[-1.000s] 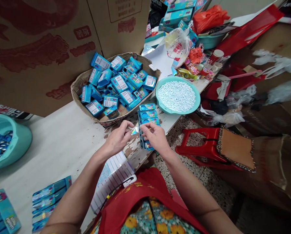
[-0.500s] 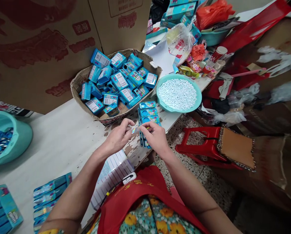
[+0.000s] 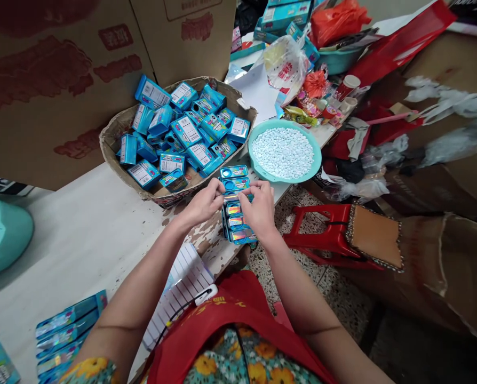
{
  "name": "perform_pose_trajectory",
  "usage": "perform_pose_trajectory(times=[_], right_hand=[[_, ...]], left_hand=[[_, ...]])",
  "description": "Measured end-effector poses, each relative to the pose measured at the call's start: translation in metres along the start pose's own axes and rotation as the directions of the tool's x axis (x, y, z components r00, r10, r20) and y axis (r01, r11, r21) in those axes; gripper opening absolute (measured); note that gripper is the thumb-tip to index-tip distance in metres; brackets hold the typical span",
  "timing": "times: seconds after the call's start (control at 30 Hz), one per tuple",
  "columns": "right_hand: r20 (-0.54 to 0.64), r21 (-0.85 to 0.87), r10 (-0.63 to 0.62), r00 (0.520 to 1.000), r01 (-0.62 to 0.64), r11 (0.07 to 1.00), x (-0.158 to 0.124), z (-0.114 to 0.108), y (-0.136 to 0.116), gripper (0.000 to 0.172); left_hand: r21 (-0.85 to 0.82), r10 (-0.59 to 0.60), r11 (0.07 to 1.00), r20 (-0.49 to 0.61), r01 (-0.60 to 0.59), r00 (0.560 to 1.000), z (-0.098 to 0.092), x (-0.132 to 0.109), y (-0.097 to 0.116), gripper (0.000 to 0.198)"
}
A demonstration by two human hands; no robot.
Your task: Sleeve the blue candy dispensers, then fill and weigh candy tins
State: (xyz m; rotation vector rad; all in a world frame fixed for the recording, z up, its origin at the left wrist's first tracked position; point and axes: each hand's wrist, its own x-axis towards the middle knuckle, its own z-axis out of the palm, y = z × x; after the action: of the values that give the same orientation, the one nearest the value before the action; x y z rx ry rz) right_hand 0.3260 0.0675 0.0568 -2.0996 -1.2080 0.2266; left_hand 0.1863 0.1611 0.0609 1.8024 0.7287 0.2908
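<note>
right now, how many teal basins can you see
3: the left basin, cut by the picture's left edge; the pellet basin, just beyond the row of boxes; and the back basin, by the orange-red bag. More may be hidden in the background.

looks glossy on the blue rectangular boxes (image 3: 233, 172), rainbow-shiny on the narrow silver film strips (image 3: 235, 222), rough and matt on the oval brown cardboard tray (image 3: 111, 140), smooth on the round turquoise plastic bowl (image 3: 259, 169).

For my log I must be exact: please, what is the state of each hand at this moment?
Left hand: fingers curled at one end of a shiny strip; firm grip unclear.
Right hand: fingers bent at its other end; whether gripping cannot be told.
</note>
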Motion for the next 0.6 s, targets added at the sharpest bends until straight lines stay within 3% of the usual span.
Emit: perform_pose_trajectory(times=[0.13, 0.2, 0.3, 0.4, 0.5, 0.6], right_hand=[[-0.037, 0.081, 0.063, 0.997, -0.060, 0.995, 0.006, 0.009, 0.013, 0.008], [-0.014, 0.164, 0.140, 0.990, -0.135, 0.977, 0.007, 0.012, 0.020, 0.022], [0.071, 0.287, 0.254, 0.965, -0.263, 0.921, 0.010, 0.016, 0.029, 0.036], [0.069, 0.349, 0.269, 0.961, -0.276, 0.895, 0.017, 0.019, 0.038, 0.031], [0.083, 0.381, 0.263, 0.961, -0.274, 0.883, 0.020, 0.015, 0.043, 0.023], [-0.027, 0.386, 0.201, 0.979, -0.175, 0.906, 0.002, -0.001, 0.031, 0.021]], left_hand=[[-0.261, -0.062, 0.963, 0.037, 0.069, 0.997, 0.006, 0.010, -0.016, 0.012], [-0.364, -0.103, 0.924, 0.070, 0.122, 0.992, 0.012, 0.010, -0.025, 0.015], [-0.400, -0.207, 0.887, 0.099, 0.229, 0.973, 0.029, 0.010, -0.040, 0.017], [-0.412, -0.277, 0.874, 0.012, 0.257, 0.961, 0.048, 0.008, -0.055, 0.013], [-0.283, -0.260, 0.930, -0.058, 0.234, 0.964, 0.045, -0.008, -0.070, 0.017], [0.035, -0.279, 0.958, -0.108, 0.284, 0.954, 0.015, -0.055, -0.095, 0.023]])
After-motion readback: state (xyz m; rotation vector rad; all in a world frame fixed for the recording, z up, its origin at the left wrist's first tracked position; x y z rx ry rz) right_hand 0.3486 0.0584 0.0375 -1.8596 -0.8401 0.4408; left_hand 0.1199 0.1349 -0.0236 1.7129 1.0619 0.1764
